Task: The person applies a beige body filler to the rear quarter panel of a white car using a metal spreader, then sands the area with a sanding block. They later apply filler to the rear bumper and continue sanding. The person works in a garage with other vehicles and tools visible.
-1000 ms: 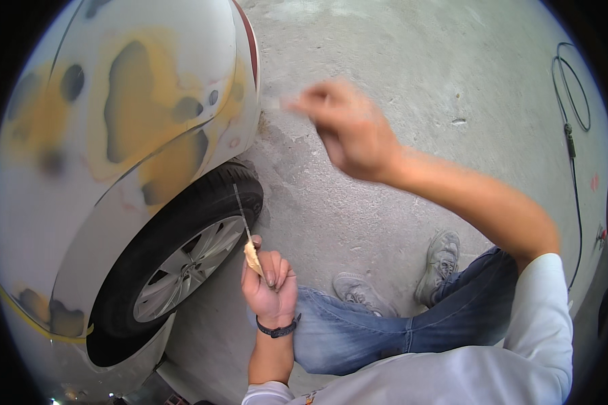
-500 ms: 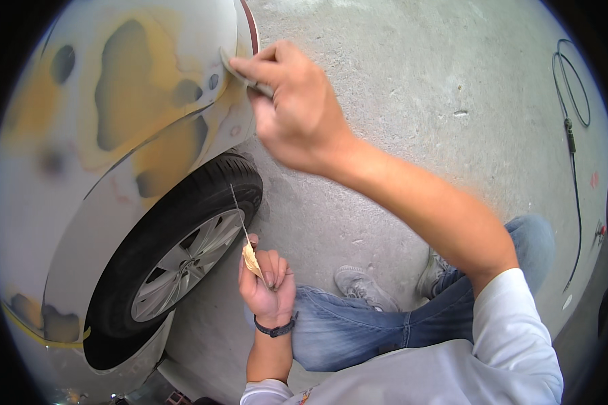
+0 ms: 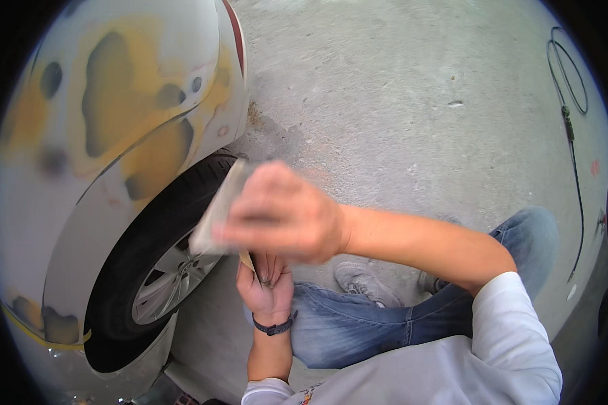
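My right hand point(image 3: 287, 219), smeared by motion, grips a flat pale spreader point(image 3: 217, 210) whose wide edge points left, over the car's wheel point(image 3: 175, 290). Just below it, my left hand point(image 3: 267, 287) is closed round a putty knife point(image 3: 248, 264). Most of that knife and its cream-coloured putty are hidden behind my right hand. To the left stands the car body point(image 3: 67, 223), white-grey with sanded yellowish filler patches point(image 3: 125, 94) and darker grey spots above the wheel arch.
Grey concrete floor point(image 3: 385, 121) lies right of the car. A black hose point(image 3: 574, 189) with a coupling is looped along the far right. My bent knees in jeans point(image 3: 358, 324) and grey shoes point(image 3: 365, 283) are close under my arms. Yellow tape point(image 3: 44, 339) edges the lower panel.
My right hand has come down from the car panel's edge with the spreader to my left hand, now covering the putty knife's blade. My left hand has stayed nearly still.
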A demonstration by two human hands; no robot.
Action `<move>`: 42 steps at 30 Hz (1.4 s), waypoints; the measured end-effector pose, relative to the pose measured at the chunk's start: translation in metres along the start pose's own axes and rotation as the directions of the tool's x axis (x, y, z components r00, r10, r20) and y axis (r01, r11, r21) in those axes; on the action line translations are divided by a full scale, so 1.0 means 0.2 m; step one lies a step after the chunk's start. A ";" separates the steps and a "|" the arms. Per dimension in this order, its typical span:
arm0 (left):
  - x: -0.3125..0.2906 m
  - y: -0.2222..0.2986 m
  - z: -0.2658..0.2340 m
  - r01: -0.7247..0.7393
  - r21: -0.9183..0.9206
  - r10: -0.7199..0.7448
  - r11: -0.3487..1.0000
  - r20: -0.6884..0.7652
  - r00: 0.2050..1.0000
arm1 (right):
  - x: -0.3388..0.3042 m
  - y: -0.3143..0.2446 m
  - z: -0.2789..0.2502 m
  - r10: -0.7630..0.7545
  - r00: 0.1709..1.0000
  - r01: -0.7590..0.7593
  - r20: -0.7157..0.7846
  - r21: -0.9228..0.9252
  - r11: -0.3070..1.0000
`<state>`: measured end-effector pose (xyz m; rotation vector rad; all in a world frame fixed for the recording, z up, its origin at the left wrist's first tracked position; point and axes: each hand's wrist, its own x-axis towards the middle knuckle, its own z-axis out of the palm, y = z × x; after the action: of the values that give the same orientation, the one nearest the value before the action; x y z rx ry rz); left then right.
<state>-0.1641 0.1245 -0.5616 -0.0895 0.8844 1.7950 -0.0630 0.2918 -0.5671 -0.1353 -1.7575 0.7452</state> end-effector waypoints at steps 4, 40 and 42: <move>0.00 0.01 0.01 0.060 -0.224 -0.043 0.973 0.079 0.996 | -0.17 0.03 -0.01 -0.142 0.961 0.145 0.236 0.007 0.989; -0.02 -0.01 0.06 -0.086 -0.037 0.092 0.996 0.179 0.980 | 0.00 0.19 0.28 0.719 0.576 -0.728 -0.389 0.157 0.667; -0.02 0.00 0.07 -0.128 0.010 0.123 0.992 0.191 0.974 | -0.05 0.13 0.33 0.673 0.663 -0.653 -0.328 0.187 0.734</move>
<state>-0.1573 0.1294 -0.5496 0.1532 0.7868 1.8752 -0.1267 0.2809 -0.5978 -0.8765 -1.2879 1.2013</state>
